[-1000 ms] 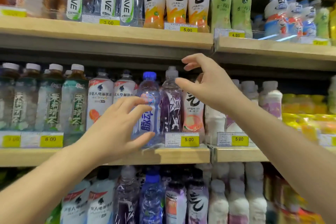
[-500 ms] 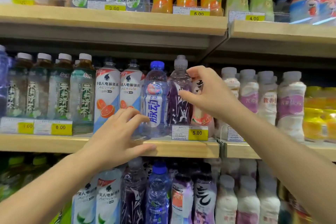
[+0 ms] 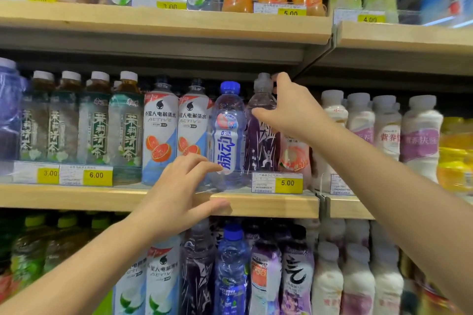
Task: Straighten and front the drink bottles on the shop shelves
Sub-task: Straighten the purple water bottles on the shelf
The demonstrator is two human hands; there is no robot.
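- The middle shelf (image 3: pixel 268 203) has a pale wooden front lip, with price tags clipped along a clear rail; a yellow 5.00 tag (image 3: pixel 277 183) sits right of the blue bottle.
- There is little free room: bottles stand shoulder to shoulder, and the upper shelf (image 3: pixel 163 24) hangs close over their caps.
- The left hand (image 3: pixel 179 194) is spread loose, grasping nothing; its fingers (image 3: pixel 204 166) reach the base of the blue-capped bottle (image 3: pixel 227 133), while the thumb lies against the shelf lip.
- The right hand (image 3: pixel 291 107) is up at the neck of the purple bottle (image 3: pixel 261 140), thumb on its shoulder and one finger curled by the cap; whether it truly grips I cannot tell.
- Behind that wrist a pink peach bottle (image 3: pixel 294 156) stands partly hidden.
- Left of the blue bottle, two white bottles with grapefruit labels (image 3: pixel 160 130) face forward, then a row of green tea bottles (image 3: pixel 125 125).
- To the right, white milky bottles (image 3: pixel 419 135) stand in line.
- The lower shelf holds the same kinds of bottle (image 3: pixel 231 268), tightly packed and upright.
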